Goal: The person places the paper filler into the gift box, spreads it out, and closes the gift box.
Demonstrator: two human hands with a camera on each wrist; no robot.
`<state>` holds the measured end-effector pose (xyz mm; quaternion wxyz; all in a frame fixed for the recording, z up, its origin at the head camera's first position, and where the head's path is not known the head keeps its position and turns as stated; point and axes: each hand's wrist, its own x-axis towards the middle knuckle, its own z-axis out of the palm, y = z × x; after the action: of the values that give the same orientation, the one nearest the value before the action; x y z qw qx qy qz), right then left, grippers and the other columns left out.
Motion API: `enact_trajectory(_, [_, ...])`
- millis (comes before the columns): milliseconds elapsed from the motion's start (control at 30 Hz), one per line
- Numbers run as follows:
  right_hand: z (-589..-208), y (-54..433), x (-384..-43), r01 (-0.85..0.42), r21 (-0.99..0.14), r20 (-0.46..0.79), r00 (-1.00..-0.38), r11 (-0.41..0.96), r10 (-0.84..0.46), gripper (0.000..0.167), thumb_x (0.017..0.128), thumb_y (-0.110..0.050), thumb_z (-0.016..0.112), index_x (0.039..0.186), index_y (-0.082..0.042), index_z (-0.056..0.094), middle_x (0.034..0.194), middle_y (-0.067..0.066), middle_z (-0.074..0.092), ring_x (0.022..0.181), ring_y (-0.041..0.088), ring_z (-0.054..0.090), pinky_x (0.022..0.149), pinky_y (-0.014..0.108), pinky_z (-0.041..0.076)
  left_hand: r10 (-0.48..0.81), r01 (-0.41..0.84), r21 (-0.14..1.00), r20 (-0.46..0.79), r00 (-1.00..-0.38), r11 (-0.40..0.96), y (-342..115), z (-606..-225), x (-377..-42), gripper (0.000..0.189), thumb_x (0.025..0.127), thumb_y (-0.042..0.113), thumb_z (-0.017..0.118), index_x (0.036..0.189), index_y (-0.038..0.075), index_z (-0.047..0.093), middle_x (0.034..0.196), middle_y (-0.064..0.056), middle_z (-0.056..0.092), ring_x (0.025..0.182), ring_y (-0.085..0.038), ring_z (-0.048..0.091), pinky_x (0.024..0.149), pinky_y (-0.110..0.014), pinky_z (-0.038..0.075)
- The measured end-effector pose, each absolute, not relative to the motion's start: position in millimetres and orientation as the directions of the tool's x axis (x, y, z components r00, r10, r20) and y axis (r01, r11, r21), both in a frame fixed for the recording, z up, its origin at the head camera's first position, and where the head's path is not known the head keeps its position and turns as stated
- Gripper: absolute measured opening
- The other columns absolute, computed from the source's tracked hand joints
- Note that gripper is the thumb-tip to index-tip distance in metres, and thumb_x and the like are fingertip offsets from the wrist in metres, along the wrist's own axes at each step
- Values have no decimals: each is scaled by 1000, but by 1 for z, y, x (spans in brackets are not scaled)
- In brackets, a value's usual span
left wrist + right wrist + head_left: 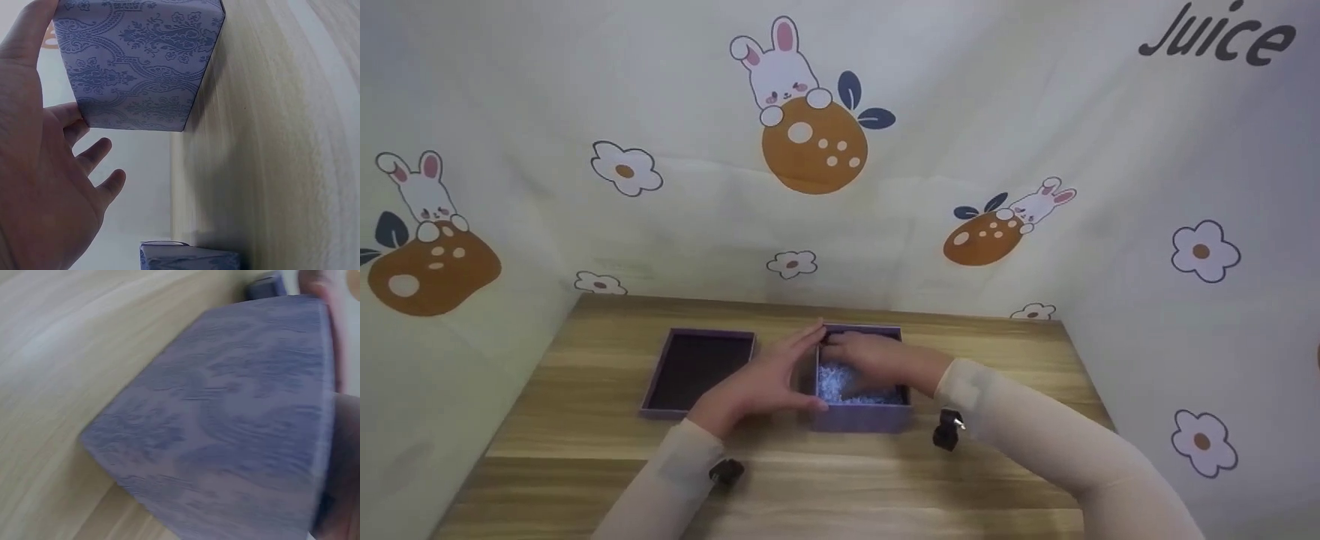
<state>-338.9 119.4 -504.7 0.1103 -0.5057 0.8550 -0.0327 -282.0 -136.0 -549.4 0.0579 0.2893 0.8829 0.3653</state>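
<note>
An open purple-blue patterned box point(861, 420) stands on the table, with pale blue shredded filler point(834, 381) inside. My left hand point(757, 379) spans its left side. The thumb is at the near corner and the fingertips are at the far one; in the left wrist view two fingers stay off the wall. Reaching in over the right side, my right hand point(877, 358) has its fingers down in the box, partly hidden by walls and filler. The right wrist view is blurred, and mostly the box's outer wall point(225, 405) fills it.
Left of the box lies a shallow purple lid point(701, 367), dark inside, partly behind my left hand. A wood-grain table point(840, 487) lies under everything. Cloth printed with rabbits, oranges and flowers hangs behind and at both sides.
</note>
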Motion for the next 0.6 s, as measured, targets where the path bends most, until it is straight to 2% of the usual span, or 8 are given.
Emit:
enact_trajectory(67, [-496,126,-341,-860,-211,-131,-446,464,-885,73,95,-25,90,159,-10,59,164,10,56,151,28,53,128,41,41,551,472,680,118,-826,561,-136,-550,-282,127,81,76,86,179,30,20,186,1,15,168,-38,20,128,-75,21])
enact_trajectory(133, [-488,132,-342,-855,-269,-134,-421,442,-897,65,94,-22,91,152,-11,64,158,7,61,146,25,57,124,39,45,555,475,682,121,-823,556,-137,-550,-282,127,81,75,87,179,29,20,186,1,14,168,-38,20,129,-75,20])
enact_trajectory(233, [-479,140,-342,-851,-308,-201,-380,426,-903,47,92,-13,91,135,-11,72,135,6,69,125,21,64,110,38,55,559,472,686,114,-821,553,-137,-549,-282,128,81,75,87,179,26,19,186,4,11,169,-35,18,132,-67,20])
enact_trajectory(300, [-478,142,-342,-850,-292,-274,-365,439,-890,41,92,-7,90,129,-11,73,124,6,68,114,21,64,103,38,58,561,473,686,113,-820,553,-137,-548,-283,129,81,74,87,179,24,20,186,5,11,169,-34,18,133,-65,18])
enact_trajectory(367, [-479,142,-343,-850,-242,-342,-377,468,-861,44,92,-4,89,131,-12,72,126,7,69,116,22,64,105,40,57,558,466,686,105,-823,558,-136,-549,-283,129,81,75,87,179,24,20,186,7,9,169,-33,17,133,-64,18])
enact_trajectory(433, [-484,139,-343,-841,-188,-397,-408,508,-822,49,94,-2,87,138,-15,70,135,9,69,124,24,65,111,42,56,555,458,686,94,-827,565,-136,-549,-283,130,80,76,86,179,25,20,186,8,8,169,-32,17,133,-65,18])
enact_trajectory(500, [-490,135,-343,-839,-124,-429,-436,530,-791,55,95,-1,85,144,-18,66,147,11,67,134,27,64,117,45,54,554,447,689,78,-829,571,-135,-550,-283,131,79,78,86,179,28,18,186,11,7,169,-32,16,133,-65,19])
enact_trajectory(600, [-500,128,-343,-846,-36,-444,-463,532,-767,63,97,-2,81,153,-23,61,157,12,63,140,31,63,118,47,53,552,439,688,67,-831,577,-135,-549,-283,132,78,80,85,179,30,17,186,13,5,169,-31,16,132,-65,19])
